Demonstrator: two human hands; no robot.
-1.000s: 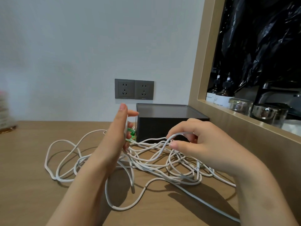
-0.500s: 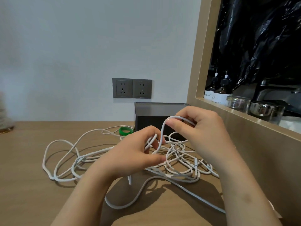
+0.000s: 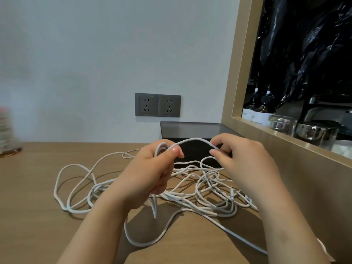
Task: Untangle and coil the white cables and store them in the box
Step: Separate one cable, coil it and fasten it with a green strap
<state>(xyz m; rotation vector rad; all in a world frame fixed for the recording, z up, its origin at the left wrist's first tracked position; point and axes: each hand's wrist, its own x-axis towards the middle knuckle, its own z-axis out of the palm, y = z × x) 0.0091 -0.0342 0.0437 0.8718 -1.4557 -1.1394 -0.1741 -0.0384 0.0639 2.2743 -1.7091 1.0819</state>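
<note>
On the wooden worktop (image 3: 34,216), just in front of the black box (image 3: 196,155), the white cables (image 3: 200,189) are seen lying in a loose, uncoiled tangle. Wide loops are spread out to the left, and one line is run off towards the lower right edge of the view.

Both hands are held above the tangle, close to the front of the box. The grip of the left hand (image 3: 152,172) is closed: its fingers are curled round a few small turns of cable, and the thumb is pressed down on top of them. A short doubled end is left hanging below this hand. One strand (image 3: 192,139) is arched from the left hand across to the right hand (image 3: 243,164), where it is pinched between thumb and forefinger; the other fingers of that grip are curled in behind.

The box is set against the wall, beside a wooden frame (image 3: 245,54) and below a pair of grey wall sockets (image 3: 158,104). No cable can be seen inside it. Behind the frame, two dark pump bottles (image 3: 262,111), glass jars (image 3: 283,124) and crumpled black plastic sheeting (image 3: 304,44) are visible.
</note>
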